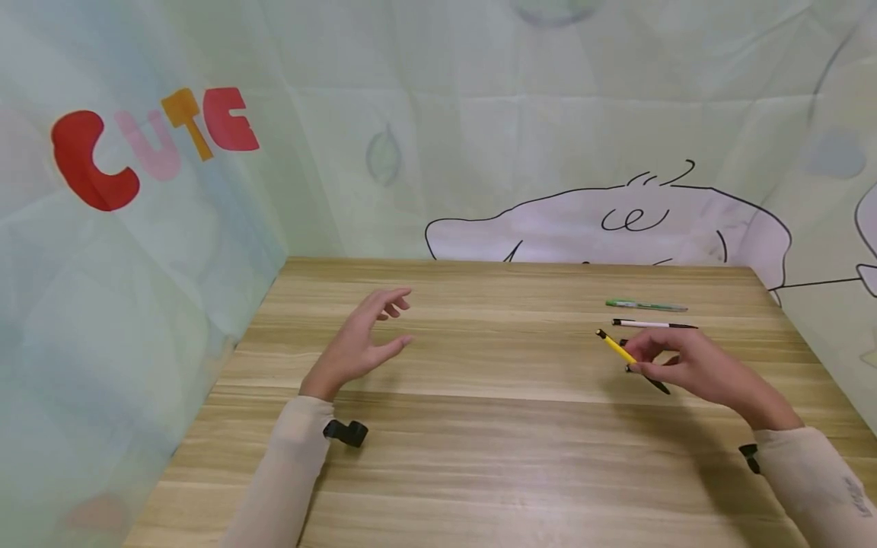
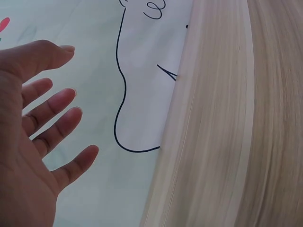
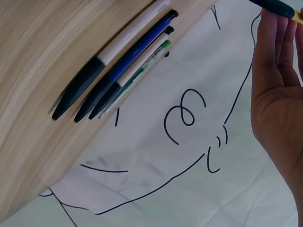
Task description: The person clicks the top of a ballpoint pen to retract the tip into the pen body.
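Note:
My right hand (image 1: pixel 712 371) pinches a yellow pen (image 1: pixel 619 349) with a black grip between thumb and fingers, tilted above the table. Beneath and beyond that hand, several pens lie side by side: a clear green pen (image 1: pixel 646 306) farthest back, then a white pen (image 1: pixel 651 324) with a black grip. The right wrist view shows a blue pen (image 3: pixel 128 62) and another white pen (image 3: pixel 124 35) beside them; the hand mostly hides these two in the head view. On the left, my left hand (image 1: pixel 352 342) hovers over the table with fingers spread and nothing in it.
The wooden table (image 1: pixel 479 457) meets a pale printed curtain (image 1: pixel 329 167) at its back and left side. A cartoon outline and the coloured letters CUTE decorate the cloth. Each wrist wears a black strap.

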A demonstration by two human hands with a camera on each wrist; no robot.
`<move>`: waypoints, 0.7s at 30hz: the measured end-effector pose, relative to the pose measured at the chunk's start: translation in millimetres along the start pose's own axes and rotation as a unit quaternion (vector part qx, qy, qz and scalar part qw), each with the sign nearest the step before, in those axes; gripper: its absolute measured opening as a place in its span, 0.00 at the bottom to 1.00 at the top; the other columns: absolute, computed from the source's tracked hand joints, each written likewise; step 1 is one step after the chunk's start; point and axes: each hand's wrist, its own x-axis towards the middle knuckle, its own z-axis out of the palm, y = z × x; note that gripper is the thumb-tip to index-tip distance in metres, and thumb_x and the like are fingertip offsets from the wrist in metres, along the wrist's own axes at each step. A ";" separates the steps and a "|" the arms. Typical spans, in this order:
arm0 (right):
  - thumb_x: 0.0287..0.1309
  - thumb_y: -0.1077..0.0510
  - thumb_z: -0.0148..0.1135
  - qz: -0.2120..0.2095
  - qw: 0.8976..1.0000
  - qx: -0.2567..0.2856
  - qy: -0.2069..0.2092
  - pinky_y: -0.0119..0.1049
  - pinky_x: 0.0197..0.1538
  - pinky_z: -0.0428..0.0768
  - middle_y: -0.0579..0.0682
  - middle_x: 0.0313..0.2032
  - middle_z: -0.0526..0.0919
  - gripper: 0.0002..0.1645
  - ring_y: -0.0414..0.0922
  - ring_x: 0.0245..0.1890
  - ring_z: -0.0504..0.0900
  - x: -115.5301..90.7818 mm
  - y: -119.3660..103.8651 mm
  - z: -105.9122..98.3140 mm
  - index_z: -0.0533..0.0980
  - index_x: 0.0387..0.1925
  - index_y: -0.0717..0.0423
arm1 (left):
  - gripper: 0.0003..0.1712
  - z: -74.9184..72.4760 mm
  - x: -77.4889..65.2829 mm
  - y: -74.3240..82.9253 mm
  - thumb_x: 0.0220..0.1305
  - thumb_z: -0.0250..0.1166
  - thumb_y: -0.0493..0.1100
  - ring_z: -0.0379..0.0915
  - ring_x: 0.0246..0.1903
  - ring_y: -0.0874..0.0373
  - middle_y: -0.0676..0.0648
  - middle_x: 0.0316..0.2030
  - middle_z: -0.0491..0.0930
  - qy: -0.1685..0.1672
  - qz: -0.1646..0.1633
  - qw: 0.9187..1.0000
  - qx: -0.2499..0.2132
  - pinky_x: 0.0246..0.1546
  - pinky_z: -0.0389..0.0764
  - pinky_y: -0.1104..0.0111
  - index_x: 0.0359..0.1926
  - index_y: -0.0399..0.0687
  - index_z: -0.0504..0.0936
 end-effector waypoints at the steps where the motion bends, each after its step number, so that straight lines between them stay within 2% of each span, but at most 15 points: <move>1: 0.62 0.61 0.71 -0.002 1.000 -0.004 -0.006 0.32 0.35 0.83 0.43 0.38 0.84 0.09 0.36 0.37 0.81 -1.5 1.5 -0.9 0.83 0.42 0.46 | 0.42 -0.9 -0.4 -0.2 0.61 0.74 0.37 0.73 0.53 0.48 0.44 0.56 0.76 0.000 -0.002 1.000 0.000 0.56 0.77 0.50 0.74 0.50 0.66; 10: 0.57 0.67 0.72 -0.040 0.999 -0.016 -0.029 0.31 0.34 0.83 0.44 0.37 0.85 0.13 0.35 0.35 0.82 -13.4 17.3 -4.5 0.82 0.42 0.49 | 0.43 -6.7 -3.4 -1.6 0.61 0.74 0.37 0.73 0.53 0.50 0.47 0.56 0.75 0.000 -0.010 1.000 0.007 0.56 0.77 0.49 0.74 0.52 0.65; 14: 0.59 0.67 0.70 -0.039 0.998 -0.020 -0.042 0.31 0.34 0.82 0.45 0.36 0.85 0.13 0.34 0.36 0.81 -19.5 23.2 -7.3 0.82 0.44 0.50 | 0.43 -9.5 -4.8 -1.2 0.60 0.74 0.37 0.73 0.53 0.53 0.49 0.56 0.76 0.002 -0.014 1.000 0.013 0.56 0.77 0.52 0.74 0.53 0.66; 21: 0.61 0.67 0.69 -0.025 0.998 -0.021 -0.057 0.30 0.32 0.80 0.44 0.36 0.85 0.13 0.34 0.35 0.80 -27.6 32.8 -8.5 0.82 0.45 0.52 | 0.43 -13.0 -6.6 -1.4 0.61 0.74 0.38 0.73 0.53 0.51 0.47 0.56 0.75 0.001 -0.022 1.000 0.014 0.56 0.77 0.50 0.74 0.53 0.65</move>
